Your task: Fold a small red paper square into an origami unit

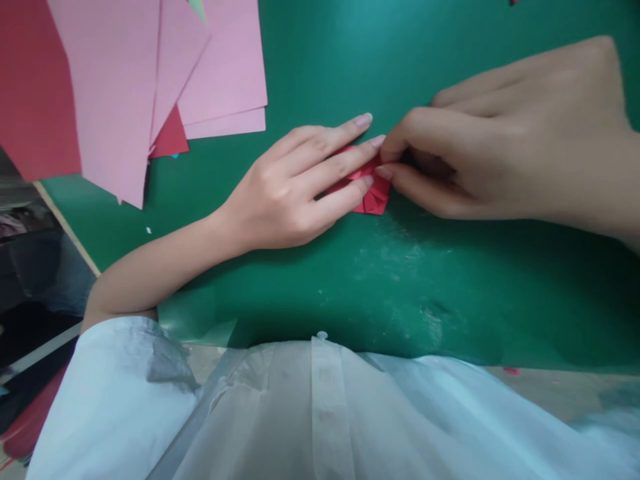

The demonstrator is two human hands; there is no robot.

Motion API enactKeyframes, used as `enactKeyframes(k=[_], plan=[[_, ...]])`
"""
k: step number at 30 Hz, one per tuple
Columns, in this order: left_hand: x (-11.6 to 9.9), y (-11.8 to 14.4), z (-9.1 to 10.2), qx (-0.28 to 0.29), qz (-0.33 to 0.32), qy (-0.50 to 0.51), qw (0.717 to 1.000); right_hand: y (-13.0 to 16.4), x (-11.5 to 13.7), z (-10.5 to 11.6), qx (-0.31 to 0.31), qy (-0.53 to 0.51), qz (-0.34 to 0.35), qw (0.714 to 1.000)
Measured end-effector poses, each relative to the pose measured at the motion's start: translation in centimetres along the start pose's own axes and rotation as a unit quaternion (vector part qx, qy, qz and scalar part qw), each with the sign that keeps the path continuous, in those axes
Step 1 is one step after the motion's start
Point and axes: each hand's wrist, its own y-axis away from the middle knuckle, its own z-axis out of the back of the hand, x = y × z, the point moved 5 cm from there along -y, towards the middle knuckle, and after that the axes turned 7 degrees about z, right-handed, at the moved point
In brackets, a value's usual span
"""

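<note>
A small folded piece of red paper lies on the green tabletop, with creases showing on its near part. My left hand rests flat across it, fingers spread and pressing it down; much of the paper is hidden beneath them. At the paper's right edge, my right hand has its thumb and forefinger closed in a pinch on the red paper. The other fingers of that hand are curled under and partly out of sight.
Large pink paper sheets overlap at the upper left, with a red sheet beside them. A green paper corner pokes out at the top. The table's left edge runs below the sheets. A tiny white scrap lies nearby.
</note>
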Motion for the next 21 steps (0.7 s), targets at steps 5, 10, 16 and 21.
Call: enactKeyframes(k=[5,10,16,21], plan=[[0.02,-0.01,0.06,-0.011,-0.001,-0.005,1.000,-0.05,0.10,0.16,-0.026,-0.017,0.024,0.999],[0.02,-0.25,0.15,-0.011,-0.004,0.001,1.000,-0.19,0.36,0.33,-0.066,-0.043,0.064,0.995],[0.13,-0.10,0.10,-0.011,-0.003,0.001,1.000,0.00,0.74,0.13,-0.075,-0.067,0.042,0.994],[-0.02,-0.04,0.39,-0.028,0.013,0.013,0.999,0.03,0.92,0.13,-0.092,-0.067,0.032,0.993]])
